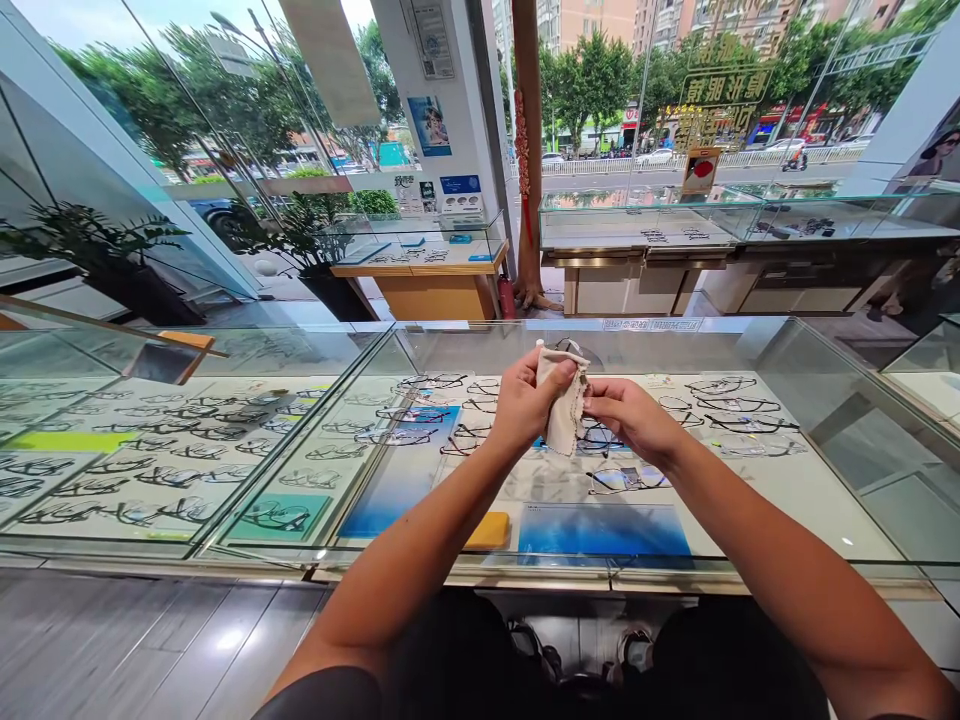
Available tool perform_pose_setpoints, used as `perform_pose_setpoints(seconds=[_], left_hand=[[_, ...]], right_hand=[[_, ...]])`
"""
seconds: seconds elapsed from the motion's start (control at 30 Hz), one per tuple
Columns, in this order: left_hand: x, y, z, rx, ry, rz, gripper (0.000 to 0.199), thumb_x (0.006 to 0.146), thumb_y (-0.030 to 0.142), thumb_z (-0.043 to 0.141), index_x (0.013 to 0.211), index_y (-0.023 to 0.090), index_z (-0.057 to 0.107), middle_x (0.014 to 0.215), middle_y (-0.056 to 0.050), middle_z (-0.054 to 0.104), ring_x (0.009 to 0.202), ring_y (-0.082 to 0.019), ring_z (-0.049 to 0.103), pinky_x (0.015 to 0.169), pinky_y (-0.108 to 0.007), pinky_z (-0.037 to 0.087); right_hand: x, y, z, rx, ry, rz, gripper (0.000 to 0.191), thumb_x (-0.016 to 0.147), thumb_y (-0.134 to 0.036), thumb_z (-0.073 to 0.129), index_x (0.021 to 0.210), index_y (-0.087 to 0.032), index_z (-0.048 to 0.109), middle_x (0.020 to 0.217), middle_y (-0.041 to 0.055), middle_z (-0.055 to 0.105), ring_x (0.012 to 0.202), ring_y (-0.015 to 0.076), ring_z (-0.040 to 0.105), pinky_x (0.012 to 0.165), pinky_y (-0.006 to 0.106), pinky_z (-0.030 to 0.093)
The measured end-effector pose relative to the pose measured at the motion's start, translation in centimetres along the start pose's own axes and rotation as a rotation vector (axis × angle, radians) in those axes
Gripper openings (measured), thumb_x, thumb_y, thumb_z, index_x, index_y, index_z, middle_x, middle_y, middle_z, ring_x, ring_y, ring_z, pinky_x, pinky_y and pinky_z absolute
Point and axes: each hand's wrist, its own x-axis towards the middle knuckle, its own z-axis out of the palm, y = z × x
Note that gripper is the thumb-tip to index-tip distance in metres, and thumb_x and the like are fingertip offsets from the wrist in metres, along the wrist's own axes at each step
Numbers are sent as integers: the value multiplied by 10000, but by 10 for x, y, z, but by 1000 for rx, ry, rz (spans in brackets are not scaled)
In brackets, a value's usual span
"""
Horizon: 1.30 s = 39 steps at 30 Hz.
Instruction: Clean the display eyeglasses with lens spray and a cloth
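My left hand [521, 400] is closed around a beige cleaning cloth [561, 425] with a zigzag edge, its thumb pressed on top. Above the cloth shows the thin dark rim of a pair of eyeglasses [571, 346], most of which the cloth and fingers cover. At the cloth's right edge, the fingers of my right hand [634, 415] pinch together on what looks like a dark part of these eyeglasses. Both hands are raised over the glass top of a display case [480, 575].
Beneath the glass lie several rows of eyeglasses [626, 481], blue sheets [600, 530] and a yellow case [487, 530]. A tilted mirror [166, 362] stands on the counter at left. Further back are more showcases [637, 228], potted plants [319, 240] and a brown pillar [527, 150].
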Motion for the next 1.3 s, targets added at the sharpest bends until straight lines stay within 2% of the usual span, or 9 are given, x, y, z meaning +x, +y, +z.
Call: perform_pose_setpoints(seconds=[0.17, 0.33, 0.43, 0.63, 0.77, 0.87, 0.97, 1.17, 1.3], left_hand=[[7, 2, -6, -97, -36, -69, 561, 793, 674, 868, 890, 140, 721, 733, -21, 703, 605, -115, 621, 596, -233, 529], [9, 10, -10, -169, -191, -183, 664, 658, 426, 1024, 1193, 167, 727, 974, -68, 793, 785, -165, 723, 735, -273, 602], [7, 7, -8, -134, -142, -144, 650, 585, 364, 1058, 1108, 160, 730, 922, -44, 784, 756, -144, 703, 708, -243, 588], [7, -1, -5, -60, -18, -73, 554, 795, 670, 868, 844, 151, 679, 655, 6, 666, 517, -90, 559, 514, -212, 461], [16, -1, -11, -112, 9, -95, 648, 736, 756, 860, 880, 146, 694, 728, -37, 719, 596, -134, 637, 571, -251, 510], [26, 3, -18, -180, 63, -58, 616, 684, 627, 939, 1023, 169, 702, 817, -20, 725, 697, -137, 657, 684, -270, 558], [32, 8, -27, -248, 124, -16, 417, 681, 444, 915, 839, 201, 616, 658, 67, 522, 571, -78, 479, 585, -212, 462], [25, 23, -38, 296, 324, 220, 708, 891, 580, 769, 487, 215, 315, 477, 62, 247, 455, -71, 219, 457, -273, 152], [25, 55, -28, 549, 157, 483, 739, 986, 627, 661, 499, 191, 318, 514, 41, 252, 503, -87, 218, 531, -309, 134]], right_hand=[[-2, -8, -3, 16, 51, -18, 348, 730, -455, 940, 745, -179, 729, 810, 12, 659, 818, 155, 553, 828, 298, 422], [1, -10, -11, 52, 101, -11, 361, 701, -451, 957, 775, -173, 738, 841, 27, 662, 822, 159, 557, 796, 294, 423], [3, -2, -9, 48, 88, -17, 409, 694, -485, 963, 766, -174, 707, 809, 10, 626, 785, 147, 517, 770, 291, 401], [2, 9, 1, -94, -5, -62, 442, 760, -556, 930, 796, -180, 699, 811, 8, 622, 792, 161, 521, 800, 314, 421], [2, 6, -1, -103, 31, -147, 377, 830, -518, 890, 812, -192, 700, 886, 10, 627, 881, 169, 549, 878, 320, 442], [4, -2, -10, -72, 114, -186, 334, 816, -486, 898, 831, -198, 731, 1044, 40, 647, 1006, 185, 579, 954, 333, 472], [4, -11, -20, -18, 162, -199, 285, 821, -455, 894, 860, -211, 750, 1173, 64, 673, 1123, 203, 601, 988, 343, 503], [-1, -21, -29, 34, 81, -198, 242, 890, -433, 843, 915, -229, 714, 1030, 45, 756, 1085, 205, 695, 1096, 416, 514], [-2, -46, -28, -43, 67, -256, 263, 875, -453, 848, 905, -232, 711, 983, 38, 749, 1057, 208, 709, 1110, 428, 520]])
